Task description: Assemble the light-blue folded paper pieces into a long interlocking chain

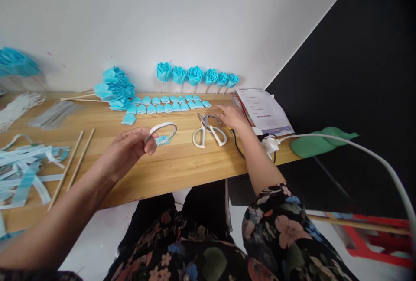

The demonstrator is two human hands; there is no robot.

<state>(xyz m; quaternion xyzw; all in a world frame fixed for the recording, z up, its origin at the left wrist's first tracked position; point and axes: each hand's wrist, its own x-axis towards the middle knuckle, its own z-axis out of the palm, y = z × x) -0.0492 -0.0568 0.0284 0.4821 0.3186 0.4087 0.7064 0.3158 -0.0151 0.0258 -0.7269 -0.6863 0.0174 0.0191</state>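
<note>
My left hand (135, 141) pinches a narrow roll of white tape (163, 125) by its near edge, held above the table. A loose blue petal (164, 140) shows through and under the ring. My right hand (230, 115) reaches over the table with its fingers stretched out, just beyond the scissors (209, 131) with white handles. Under the blades lies a dark ring (215, 121), close to my right fingers; I cannot tell whether they touch it. Two rows of folded blue paper petals (168, 108) lie to the left of this hand.
Blue paper roses (195, 75) on sticks stand along the wall, with a bunch of blue flowers (115, 88) left of them. Cut strips (29, 168), wooden sticks (74, 159) and grey wires (55, 114) lie at left. At right are printed sheets (264, 109), a plugged-in cable (338, 138) and green material (320, 142).
</note>
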